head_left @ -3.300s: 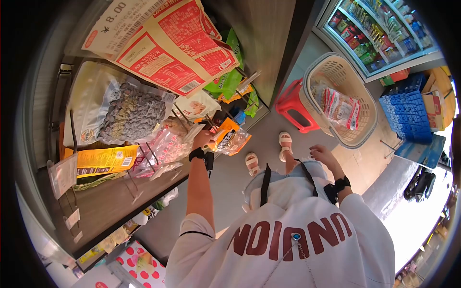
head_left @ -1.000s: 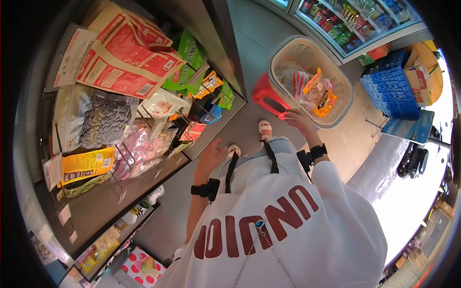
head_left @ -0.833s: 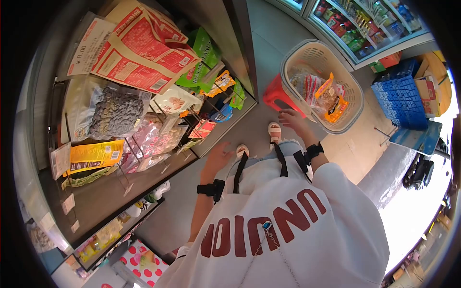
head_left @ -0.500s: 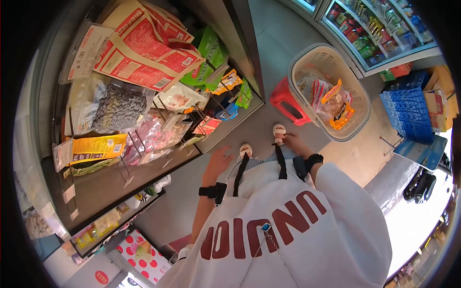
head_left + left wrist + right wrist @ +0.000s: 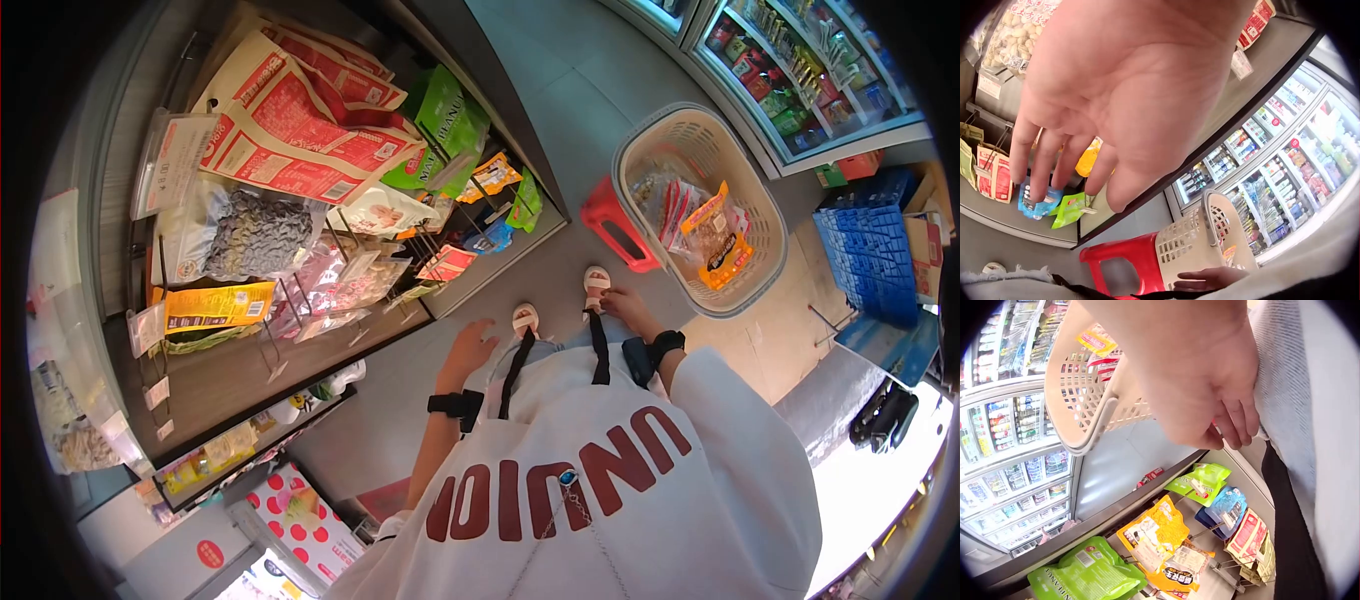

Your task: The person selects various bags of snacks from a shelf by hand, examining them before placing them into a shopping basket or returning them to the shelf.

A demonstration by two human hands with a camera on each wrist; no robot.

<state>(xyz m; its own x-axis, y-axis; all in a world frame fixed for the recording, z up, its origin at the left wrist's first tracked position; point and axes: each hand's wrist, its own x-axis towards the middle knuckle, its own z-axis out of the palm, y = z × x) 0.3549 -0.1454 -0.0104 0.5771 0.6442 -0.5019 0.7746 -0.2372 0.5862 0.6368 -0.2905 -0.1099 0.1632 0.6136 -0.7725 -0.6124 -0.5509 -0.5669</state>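
Note:
My left hand point(image 5: 468, 352) hangs in the air between the snack shelf and my lap, holding nothing; in the left wrist view the same hand point(image 5: 1129, 94) has its fingers extended. My right hand point(image 5: 628, 312) is down by the denim at my lap, and in the right wrist view this hand point(image 5: 1191, 375) has loosely bent fingers with nothing visible in them. A beige basket point(image 5: 640, 135) sits on a red stool point(image 5: 612, 228). Inside it lie an orange-edged clear bag point(image 5: 718, 238) and red-and-white packs point(image 5: 680, 205).
Snack bags hang on metal hooks at the left, among them a large red-and-tan bag point(image 5: 300, 130), a green bag point(image 5: 440, 130) and a dark dried-food bag point(image 5: 262, 235). Glass-door coolers point(image 5: 800, 80) stand at upper right, above a blue crate point(image 5: 868, 250).
The left hand has let go of the orange bag it held at the shelf and drawn back. An orange-edged bag now lies in the basket. My right hand has moved from the basket's side to my lap.

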